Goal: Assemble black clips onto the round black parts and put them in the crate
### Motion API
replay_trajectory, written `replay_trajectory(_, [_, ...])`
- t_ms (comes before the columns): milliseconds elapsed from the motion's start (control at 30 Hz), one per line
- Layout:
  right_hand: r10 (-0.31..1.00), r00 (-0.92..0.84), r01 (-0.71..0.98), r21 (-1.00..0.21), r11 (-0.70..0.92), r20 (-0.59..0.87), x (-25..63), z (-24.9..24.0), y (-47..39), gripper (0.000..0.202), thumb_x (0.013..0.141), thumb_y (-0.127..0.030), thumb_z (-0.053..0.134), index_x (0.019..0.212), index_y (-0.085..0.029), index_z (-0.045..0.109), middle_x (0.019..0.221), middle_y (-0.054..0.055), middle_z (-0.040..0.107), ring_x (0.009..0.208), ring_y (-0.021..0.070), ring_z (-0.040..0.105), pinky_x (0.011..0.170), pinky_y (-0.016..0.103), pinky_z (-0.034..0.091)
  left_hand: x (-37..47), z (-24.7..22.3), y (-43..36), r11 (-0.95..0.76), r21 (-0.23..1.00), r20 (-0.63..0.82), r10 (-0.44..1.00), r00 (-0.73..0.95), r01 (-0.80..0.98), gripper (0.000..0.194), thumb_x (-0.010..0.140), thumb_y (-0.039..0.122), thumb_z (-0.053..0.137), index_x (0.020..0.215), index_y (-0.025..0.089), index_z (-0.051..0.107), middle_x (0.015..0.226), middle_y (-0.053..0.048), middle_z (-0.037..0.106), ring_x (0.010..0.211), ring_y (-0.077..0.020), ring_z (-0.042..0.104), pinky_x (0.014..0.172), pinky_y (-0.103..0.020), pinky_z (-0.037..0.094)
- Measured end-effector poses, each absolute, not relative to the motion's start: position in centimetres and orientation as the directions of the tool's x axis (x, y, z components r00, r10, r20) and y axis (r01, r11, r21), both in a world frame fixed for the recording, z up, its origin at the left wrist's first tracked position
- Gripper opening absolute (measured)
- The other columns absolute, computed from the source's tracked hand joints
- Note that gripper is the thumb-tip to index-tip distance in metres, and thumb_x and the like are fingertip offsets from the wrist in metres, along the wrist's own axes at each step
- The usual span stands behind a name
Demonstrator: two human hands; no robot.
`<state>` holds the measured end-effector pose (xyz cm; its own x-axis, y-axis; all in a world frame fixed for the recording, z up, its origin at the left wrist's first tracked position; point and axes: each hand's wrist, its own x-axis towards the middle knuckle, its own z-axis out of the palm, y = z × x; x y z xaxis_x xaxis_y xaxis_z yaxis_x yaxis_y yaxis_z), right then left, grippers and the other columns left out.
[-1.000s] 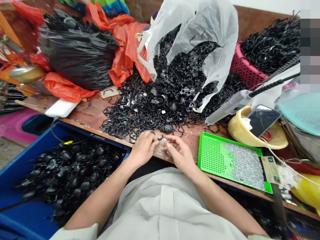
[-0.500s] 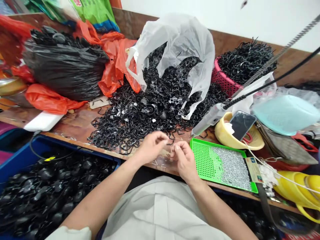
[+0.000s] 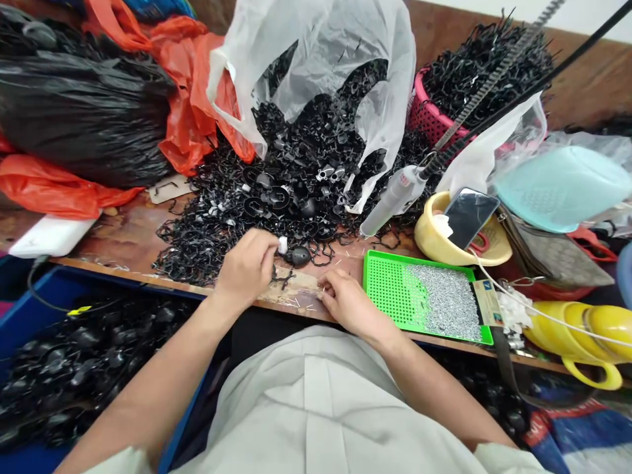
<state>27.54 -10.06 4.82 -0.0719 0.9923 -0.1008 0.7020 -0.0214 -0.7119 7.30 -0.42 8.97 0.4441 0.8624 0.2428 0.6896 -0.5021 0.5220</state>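
Note:
My left hand [image 3: 248,264] is closed at the front of the pile of black plastic parts [image 3: 197,237], its fingertips at a small white piece [image 3: 283,245]. A round dark ribbed part [image 3: 299,256] lies just right of that piece. My right hand [image 3: 345,296] rests low over the table's front edge, fingers curled and pinched; what they hold, if anything, is too small to name. Between the hands, thin white slivers [image 3: 291,302] lie on the wood. The green tray [image 3: 390,289] of small silvery pieces stands right of my right hand.
An electric screwdriver [image 3: 392,199] hangs above the tray. Behind are a white plastic bag [image 3: 316,33] and a pink basket [image 3: 427,115]. A yellow bowl [image 3: 429,240] holding a phone [image 3: 468,217] stands at the right. A blue bin [image 3: 29,309] is at lower left.
My hands have moved apart. My left hand has gone left to the white piece, my right hand slightly left. The view has tilted down, and the ribbed part now shows near my left hand.

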Motion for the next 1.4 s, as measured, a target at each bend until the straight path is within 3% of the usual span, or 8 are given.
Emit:
replay_trajectory(100, [0.98, -0.083, 0.801, -0.597, -0.044, -0.183, 27.8, 5.2, -9.2, 0.01, 0.085, -0.023, 0.063, 0.093, -0.018, 0.059, 0.09, 0.007, 0.063, 0.079, 0.018, 0.059, 0.071, 0.029, 0.041, 4.3, 7.0, -3.0, -0.548, 0.531, 0.193, 0.821, 0.537, 0.647, 0.019, 0.092, 0.022, 0.043, 0.096, 0.021, 0.062, 0.1, -0.008, 0.065, 0.098, -0.0203, 0.06, 0.091, -0.034, 0.048])
replay_trajectory(300, [0.968, -0.081, 0.84, -0.539, -0.06, -0.235, 27.7, 5.1, -8.9, 0.012, 0.084, -0.025, 0.066, 0.089, -0.019, 0.058, 0.085, 0.006, 0.066, 0.073, 0.0169, 0.06, 0.064, 0.026, 0.036, 3.4, 5.7, -5.0, -0.294, 0.534, 0.035, 0.945, 0.326, 0.793, 0.023, 0.089, 0.043, 0.05, 0.093, 0.022, 0.059, 0.09, -0.005, 0.065, 0.085, -0.0207, 0.061, 0.078, -0.032, 0.048])
replay_trajectory(533, [0.983, -0.056, 0.842, -0.538, -0.049, -0.177, 27.7, 4.8, -9.3, 0.016, 0.083, -0.027, 0.067, 0.092, -0.018, 0.058, 0.085, 0.004, 0.065, 0.071, 0.0153, 0.057, 0.063, 0.025, 0.037, 5.8, 6.1, -4.8, -0.493, 0.317, -0.035, 0.847, 0.53, 0.81, 0.022, 0.083, 0.04, 0.059, 0.093, 0.02, 0.06, 0.093, -0.01, 0.063, 0.092, -0.0292, 0.058, 0.082, -0.039, 0.043])
replay_trajectory(667, [0.975, -0.058, 0.834, -0.548, -0.07, -0.214, 28.0, 4.7, -9.2, 0.008, 0.086, -0.025, 0.063, 0.088, -0.019, 0.059, 0.08, 0.004, 0.065, 0.068, 0.0146, 0.057, 0.062, 0.025, 0.037, 5.9, 5.7, -4.3, -0.421, 0.525, -0.031, 0.859, 0.51, 0.74, 0.014, 0.083, 0.033, 0.059, 0.09, 0.021, 0.057, 0.093, -0.007, 0.06, 0.086, -0.0233, 0.059, 0.076, -0.035, 0.045])
replay_trajectory(833, [0.974, -0.071, 0.839, -0.542, -0.058, -0.214, 27.7, 4.8, -9.0, 0.005, 0.086, -0.021, 0.061, 0.086, -0.018, 0.058, 0.083, 0.005, 0.065, 0.071, 0.0154, 0.058, 0.065, 0.026, 0.037, 6.0, 5.0, -4.5, 0.057, 0.95, -0.159, 0.935, 0.316, 0.308, 0.027, 0.079, 0.039, 0.065, 0.093, 0.021, 0.051, 0.083, 0.0, 0.059, 0.07, -0.0137, 0.057, 0.064, -0.026, 0.05])
replay_trajectory(1000, [0.975, -0.092, 0.842, -0.538, -0.033, -0.204, 27.6, 5.1, -9.2, 0.003, 0.085, -0.017, 0.059, 0.085, -0.018, 0.057, 0.086, 0.005, 0.064, 0.077, 0.0164, 0.058, 0.07, 0.027, 0.038, 6.7, 5.0, -6.1, 0.282, 0.959, -0.255, 0.897, 0.36, -0.024, 0.032, 0.075, 0.03, 0.071, 0.102, 0.019, 0.057, 0.09, -0.001, 0.059, 0.072, -0.0114, 0.059, 0.064, -0.027, 0.057])
replay_trajectory(1233, [0.997, -0.068, 0.469, -0.883, 0.002, -0.034, 26.1, 6.1, -10.2, 0.004, 0.091, -0.025, 0.053, 0.092, -0.021, 0.055, 0.081, 0.0, 0.063, 0.069, 0.0126, 0.058, 0.067, 0.025, 0.046, 7.5, 4.3, -7.7, 0.277, 0.959, -0.283, 0.903, 0.323, 0.066, 0.028, 0.072, 0.023, 0.072, 0.099, 0.018, 0.064, 0.075, 0.001, 0.058, 0.063, -0.0116, 0.057, 0.052, -0.024, 0.055])
replay_trajectory(1400, [0.999, -0.005, 0.227, -0.973, -0.051, -0.053, 24.7, 5.3, -10.3, 0.017, 0.089, -0.031, 0.058, 0.103, -0.021, 0.061, 0.087, 0.002, 0.065, 0.073, 0.0138, 0.062, 0.07, 0.027, 0.052, 8.3, 4.9, -7.9, 0.277, 0.959, -0.242, 0.91, 0.336, -0.057, 0.027, 0.078, 0.026, 0.067, 0.103, 0.016, 0.065, 0.095, -0.006, 0.069, 0.078, -0.0151, 0.066, 0.069, -0.029, 0.059])
